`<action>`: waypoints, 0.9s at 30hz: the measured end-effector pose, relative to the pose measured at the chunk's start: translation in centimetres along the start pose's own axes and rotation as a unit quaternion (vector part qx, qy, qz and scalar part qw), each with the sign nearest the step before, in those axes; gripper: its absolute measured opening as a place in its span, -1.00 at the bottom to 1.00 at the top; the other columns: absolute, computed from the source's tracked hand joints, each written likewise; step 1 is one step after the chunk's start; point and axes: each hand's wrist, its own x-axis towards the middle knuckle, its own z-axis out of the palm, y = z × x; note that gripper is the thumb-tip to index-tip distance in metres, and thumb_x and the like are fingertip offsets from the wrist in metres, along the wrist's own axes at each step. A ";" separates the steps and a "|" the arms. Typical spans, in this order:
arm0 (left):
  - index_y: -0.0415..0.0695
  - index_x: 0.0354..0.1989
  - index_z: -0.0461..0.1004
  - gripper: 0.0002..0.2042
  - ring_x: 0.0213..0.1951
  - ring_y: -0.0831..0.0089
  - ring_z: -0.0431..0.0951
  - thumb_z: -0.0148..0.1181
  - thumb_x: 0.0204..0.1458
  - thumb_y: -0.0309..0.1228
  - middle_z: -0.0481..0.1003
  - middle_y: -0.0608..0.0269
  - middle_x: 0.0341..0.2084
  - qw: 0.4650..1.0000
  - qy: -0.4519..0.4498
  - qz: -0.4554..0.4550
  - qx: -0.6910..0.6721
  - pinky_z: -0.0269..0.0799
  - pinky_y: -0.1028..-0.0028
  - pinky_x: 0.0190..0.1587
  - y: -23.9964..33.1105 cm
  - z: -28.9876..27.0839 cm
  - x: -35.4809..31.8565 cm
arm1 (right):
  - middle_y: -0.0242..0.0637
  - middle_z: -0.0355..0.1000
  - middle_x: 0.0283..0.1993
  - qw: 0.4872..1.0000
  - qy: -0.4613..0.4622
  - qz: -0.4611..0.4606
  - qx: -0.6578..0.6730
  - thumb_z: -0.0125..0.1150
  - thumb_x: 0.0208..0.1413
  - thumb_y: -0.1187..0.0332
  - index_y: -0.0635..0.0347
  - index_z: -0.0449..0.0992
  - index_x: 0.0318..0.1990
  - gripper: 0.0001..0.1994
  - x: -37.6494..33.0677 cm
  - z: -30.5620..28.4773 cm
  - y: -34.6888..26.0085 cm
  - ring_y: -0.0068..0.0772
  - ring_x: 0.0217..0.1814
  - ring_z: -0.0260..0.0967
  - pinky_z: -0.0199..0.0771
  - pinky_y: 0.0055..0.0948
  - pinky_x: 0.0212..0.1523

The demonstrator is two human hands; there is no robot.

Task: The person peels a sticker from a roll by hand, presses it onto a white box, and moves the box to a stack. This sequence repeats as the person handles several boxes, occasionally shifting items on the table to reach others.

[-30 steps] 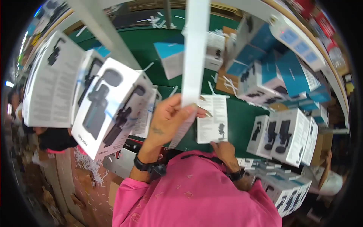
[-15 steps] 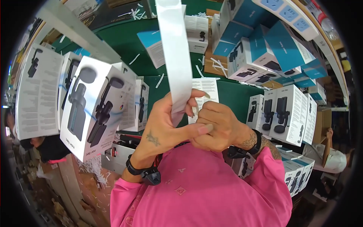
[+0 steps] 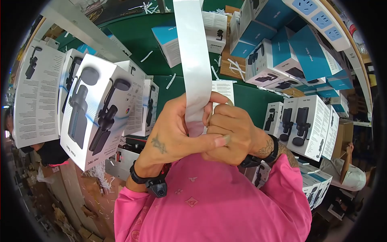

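A long glossy white strip (image 3: pixel 194 60) comes down from the top edge into my left hand (image 3: pixel 167 129). That hand is closed on the strip's lower part, which curls between its thumb and fingers. Pressed up against the left thumb is my right hand (image 3: pixel 231 135), its fingers folded into a fist. Whatever it pinches, if anything, is hidden. Behind my hands a white box face covered in small print (image 3: pixel 224 89) lies on the green table (image 3: pixel 169 94), partly covered by them and the strip.
Tall white boxes with microphone pictures (image 3: pixel 92 109) stand close on my left. More such boxes (image 3: pixel 304 125) are at right, and blue-and-white boxes (image 3: pixel 278 52) are piled at far right below a power strip (image 3: pixel 322 18). Paper scraps (image 3: pixel 238 68) litter the table. Another person (image 3: pixel 342 173) is at the right.
Both hands keep nearly the same hold, close together. The strip sits slightly further right in the picture, and the whole view has shifted a little.
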 end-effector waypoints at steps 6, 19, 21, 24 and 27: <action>-0.30 0.11 0.42 -0.39 -0.22 0.70 0.42 0.54 -0.18 -0.51 0.39 0.44 -0.31 1.000 0.018 -0.012 -0.004 0.38 0.64 -0.12 0.1 0.3 0.2 | -0.41 0.24 -0.55 1.000 0.008 0.023 0.017 0.35 -0.34 0.50 0.08 0.30 -0.63 -0.74 -0.1 0.2 -0.1 -0.34 -0.53 0.23 0.21 -0.41 -0.51; -0.26 0.11 0.43 -0.40 -0.26 0.71 0.38 0.55 -0.17 -0.47 0.35 0.46 -0.35 0.999 0.036 -0.027 0.016 0.32 0.65 -0.18 -0.8 0.1 0.3 | -0.38 0.22 -0.56 0.999 -0.023 0.026 0.025 0.39 -0.32 0.49 0.11 0.31 -0.65 -0.73 -0.3 -0.2 0.0 -0.33 -0.52 0.25 0.23 -0.38 -0.52; -0.26 0.19 0.37 -0.43 -0.25 0.64 0.45 0.43 -0.01 -0.42 0.44 0.36 -0.31 0.998 0.058 0.005 -0.010 0.36 0.61 -0.17 -1.0 0.1 0.1 | -0.36 0.21 -0.57 1.000 -0.015 0.000 -0.009 0.43 -0.29 0.50 0.13 0.30 -0.65 -0.70 0.3 -0.8 0.1 -0.33 -0.56 0.23 0.20 -0.37 -0.55; -0.28 0.31 0.16 -0.51 -0.21 0.44 0.56 0.08 0.29 -0.35 0.56 0.07 -0.17 0.994 0.022 0.091 -0.064 0.46 0.47 -0.10 -1.4 -1.2 0.0 | -0.33 0.26 -0.56 0.999 -0.030 0.014 -0.023 0.41 -0.21 0.53 0.16 0.33 -0.60 -0.73 0.8 -3.4 0.7 -0.29 -0.57 0.28 0.23 -0.32 -0.56; -0.28 0.32 0.15 -0.55 -0.19 0.43 0.57 0.03 0.32 -0.37 0.56 0.05 -0.16 0.992 0.044 0.091 -0.074 0.46 0.47 -0.09 -1.1 -1.2 0.2 | -0.26 0.38 -0.46 0.998 -0.017 0.033 -0.053 0.40 -0.18 0.57 0.22 0.43 -0.47 -0.80 1.9 -4.7 1.6 -0.21 -0.46 0.40 0.33 -0.24 -0.50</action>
